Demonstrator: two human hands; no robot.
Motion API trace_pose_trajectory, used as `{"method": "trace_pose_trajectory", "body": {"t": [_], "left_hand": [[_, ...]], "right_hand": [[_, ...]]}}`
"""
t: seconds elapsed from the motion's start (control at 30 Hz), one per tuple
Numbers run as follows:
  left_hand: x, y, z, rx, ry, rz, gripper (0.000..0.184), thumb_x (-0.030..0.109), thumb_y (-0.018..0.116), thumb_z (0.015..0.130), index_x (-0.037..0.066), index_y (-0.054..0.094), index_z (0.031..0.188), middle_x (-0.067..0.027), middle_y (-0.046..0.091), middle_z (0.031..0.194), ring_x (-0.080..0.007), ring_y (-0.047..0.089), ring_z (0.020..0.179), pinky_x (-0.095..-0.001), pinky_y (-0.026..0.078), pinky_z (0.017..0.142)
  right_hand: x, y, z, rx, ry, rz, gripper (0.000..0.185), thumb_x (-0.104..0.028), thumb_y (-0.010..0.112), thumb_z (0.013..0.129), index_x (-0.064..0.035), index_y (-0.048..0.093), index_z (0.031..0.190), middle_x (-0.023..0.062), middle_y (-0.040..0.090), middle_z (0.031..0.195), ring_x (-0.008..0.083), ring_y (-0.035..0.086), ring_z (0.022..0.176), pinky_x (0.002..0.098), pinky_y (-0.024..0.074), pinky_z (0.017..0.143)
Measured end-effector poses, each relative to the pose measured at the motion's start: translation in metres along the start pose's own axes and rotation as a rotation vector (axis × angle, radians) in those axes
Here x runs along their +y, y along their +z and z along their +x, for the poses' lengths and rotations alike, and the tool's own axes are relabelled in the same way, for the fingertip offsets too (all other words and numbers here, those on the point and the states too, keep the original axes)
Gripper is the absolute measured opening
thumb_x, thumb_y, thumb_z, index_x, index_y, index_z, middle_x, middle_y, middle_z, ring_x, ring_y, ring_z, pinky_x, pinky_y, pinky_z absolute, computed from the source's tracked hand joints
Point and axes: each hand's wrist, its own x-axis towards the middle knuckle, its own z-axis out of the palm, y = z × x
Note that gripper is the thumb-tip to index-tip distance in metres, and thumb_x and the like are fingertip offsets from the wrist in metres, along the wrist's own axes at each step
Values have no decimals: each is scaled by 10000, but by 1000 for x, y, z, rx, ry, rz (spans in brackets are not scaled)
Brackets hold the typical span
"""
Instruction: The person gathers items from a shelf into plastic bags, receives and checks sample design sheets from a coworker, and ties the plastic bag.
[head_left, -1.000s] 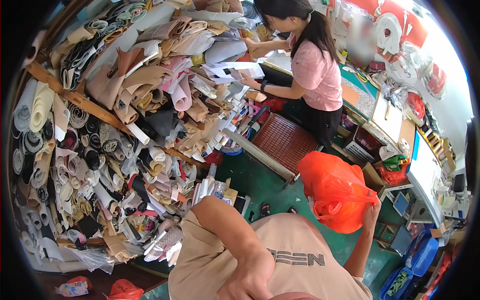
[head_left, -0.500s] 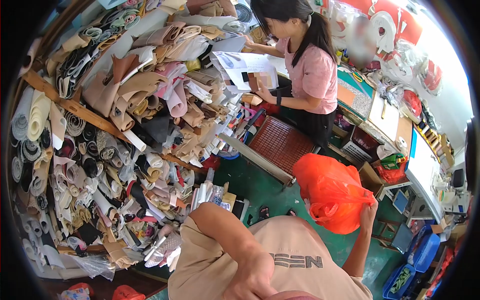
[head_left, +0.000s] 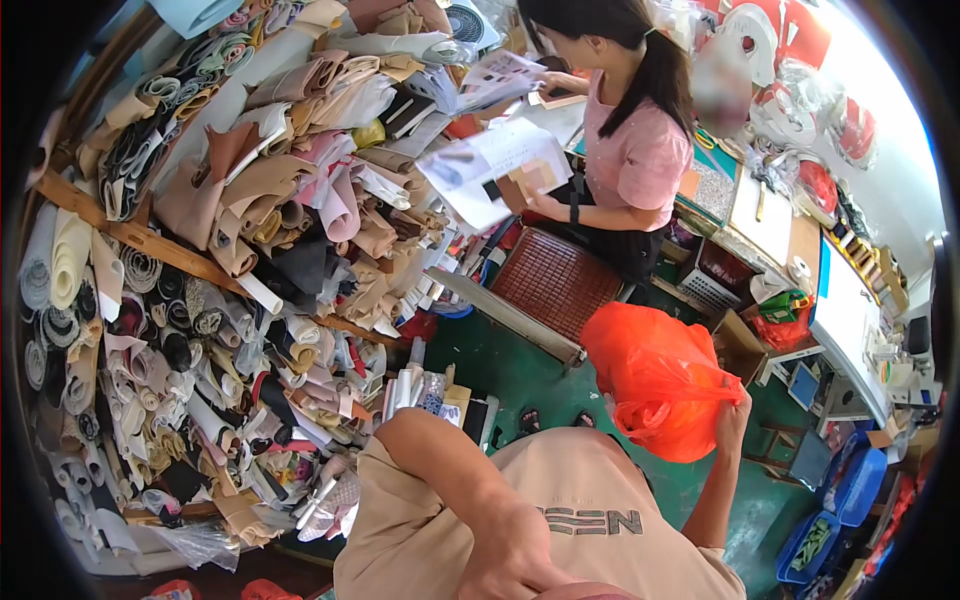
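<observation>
My right hand (head_left: pixel 735 418) grips the gathered top of a red plastic bag (head_left: pixel 655 375), which hangs bulging above the green floor. What fills the bag is hidden. Raised close to the camera at the bottom edge, my left hand (head_left: pixel 512 560) has its fingers curled in. Whatever it may hold cannot be seen. Ahead of me a co-worker in a pink top (head_left: pixel 640 150) holds a sheet with brown and tan swatches (head_left: pixel 525 185) in one hand. The person's other hand is by a second printed sheet (head_left: pixel 500 80).
Shelves on the left are packed with rolled material (head_left: pixel 210 310). A low seat with a brown woven mat (head_left: pixel 550 282) stands between me and the co-worker. Along the right runs a long worktable (head_left: pixel 850 310) with tools and spools. Blue plastic bins (head_left: pixel 806 548) sit at the lower right.
The co-worker's swatch sheet has moved down and left, blurred by motion, and another printed sheet now shows above it. My view has shifted slightly; my hands keep their pose.
</observation>
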Motion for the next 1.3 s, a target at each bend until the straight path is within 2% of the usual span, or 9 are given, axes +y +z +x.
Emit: {"method": "trace_pose_trajectory", "body": {"t": [0.27, 0.37, 0.53, 0.63, 0.77, 0.8, 0.9, 1.13, 1.3], "left_hand": [[-13, 10, -6, -19, -85, -62, 338, 246, 370, 974, -10, 541, 837, -202, 620, 846, -291, 606, 712, -392, 518, 734], [-21, 14, -10, -13, -105, -87, 341, 247, 368, 975, -10, 541, 833, -203, 620, 842, -291, 606, 707, -391, 519, 732], [-33, 21, -13, -7, -124, -127, 345, 249, 365, 975, -9, 539, 825, -204, 621, 834, -291, 607, 698, -390, 520, 727], [-41, 24, -13, -7, -134, -138, 348, 250, 363, 975, -8, 538, 821, -205, 621, 829, -291, 607, 693, -390, 520, 724], [-54, 30, -10, -5, -145, -153, 352, 251, 361, 975, -7, 537, 815, -205, 621, 823, -291, 608, 686, -389, 521, 720], [-60, 33, -8, 22, -115, -137, 363, 259, 344, 975, 9, 520, 779, -204, 613, 773, -287, 600, 632, -382, 523, 688], [-69, 33, -4, -5, -151, -193, 349, 243, 352, 971, 3, 531, 791, -189, 611, 785, -276, 601, 657, -369, 522, 691], [-76, 40, -4, -53, -212, -68, 344, 230, 406, 957, -18, 597, 815, -137, 604, 786, -214, 585, 654, -303, 510, 664], [-81, 42, -5, -101, -136, 88, 280, 178, 444, 939, -12, 618, 830, -111, 602, 801, -186, 578, 667, -282, 495, 640]], "right_hand": [[8, -4, -2, 27, 14, 19, 353, -301, 493, 982, -22, 529, 770, -67, 420, 696, 48, 346, 664, 231, 304, 569], [14, -11, -2, -4, 47, -20, 375, -304, 478, 984, 45, 574, 885, -39, 465, 704, 66, 392, 690, 255, 352, 590], [31, -19, 1, -15, 66, -17, 359, -295, 489, 979, 35, 555, 853, -32, 479, 718, 68, 403, 703, 250, 366, 609], [30, -16, 1, 21, 48, 23, 362, -305, 486, 986, -12, 504, 773, -71, 394, 699, 51, 328, 676, 242, 301, 568], [30, -20, 0, 16, 48, 33, 362, -305, 484, 987, -1, 515, 791, -68, 411, 710, 53, 337, 686, 239, 309, 578], [34, -23, 0, 15, 52, 30, 359, -303, 484, 987, 0, 521, 798, -67, 415, 712, 53, 340, 687, 239, 311, 580], [39, -28, 2, 17, 52, 20, 349, -298, 487, 985, 4, 538, 816, -68, 432, 720, 53, 352, 692, 236, 318, 587], [54, -41, 9, -24, 43, 47, 348, -290, 494, 982, 28, 579, 871, -68, 486, 747, 47, 393, 713, 220, 344, 613], [42, -32, 16, -39, 0, 36, 328, -271, 486, 982, 27, 562, 871, -45, 485, 733, 61, 390, 710, 237, 348, 611]]}}
